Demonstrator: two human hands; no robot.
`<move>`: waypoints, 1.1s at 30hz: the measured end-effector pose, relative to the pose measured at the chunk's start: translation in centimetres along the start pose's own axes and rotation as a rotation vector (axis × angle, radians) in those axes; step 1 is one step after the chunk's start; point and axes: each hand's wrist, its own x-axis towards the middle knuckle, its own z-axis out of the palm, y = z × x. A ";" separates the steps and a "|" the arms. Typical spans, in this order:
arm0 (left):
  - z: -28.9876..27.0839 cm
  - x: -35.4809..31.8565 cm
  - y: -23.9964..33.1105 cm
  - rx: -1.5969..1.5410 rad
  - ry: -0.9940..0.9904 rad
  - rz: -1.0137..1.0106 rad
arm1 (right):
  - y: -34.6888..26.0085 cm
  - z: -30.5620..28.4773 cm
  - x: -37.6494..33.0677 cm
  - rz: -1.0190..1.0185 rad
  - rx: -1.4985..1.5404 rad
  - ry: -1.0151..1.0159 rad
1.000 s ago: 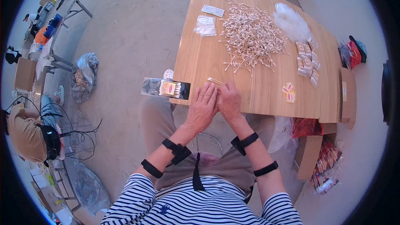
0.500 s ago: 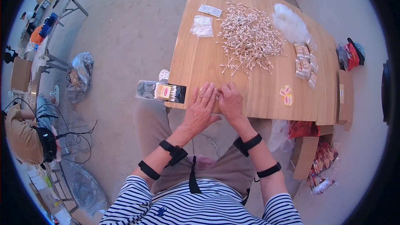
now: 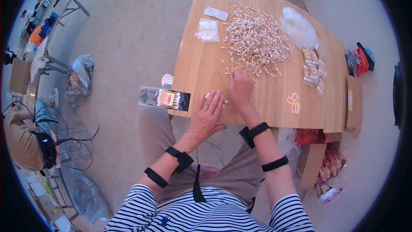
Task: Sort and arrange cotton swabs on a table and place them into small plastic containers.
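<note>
On the table, swabs seem light, snappable: grip mid-stick. Left hand: fingers flat, covering swabs; right hand: finger grip indeterminable.

Wood, cotton and plastic
Around the left grip, the desk is smooth, faintly glossy wood; beyond the right grip, swabs have matt cotton tips, cloudy plastic film farther right.

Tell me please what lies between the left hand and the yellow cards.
The head view shows white swab tips, then the right wrist with wooden tabletop on both sides.
</note>
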 end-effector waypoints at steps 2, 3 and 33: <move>-0.1 0.0 0.1 0.003 0.002 0.003 | 1.1 -0.2 -0.8 -0.061 0.047 0.017; -0.1 0.1 0.1 0.004 0.002 0.002 | 1.4 -0.5 -1.0 -0.118 0.084 0.041; -0.5 0.8 0.0 0.031 -0.007 0.002 | 1.4 -2.3 -2.9 -0.014 0.169 0.015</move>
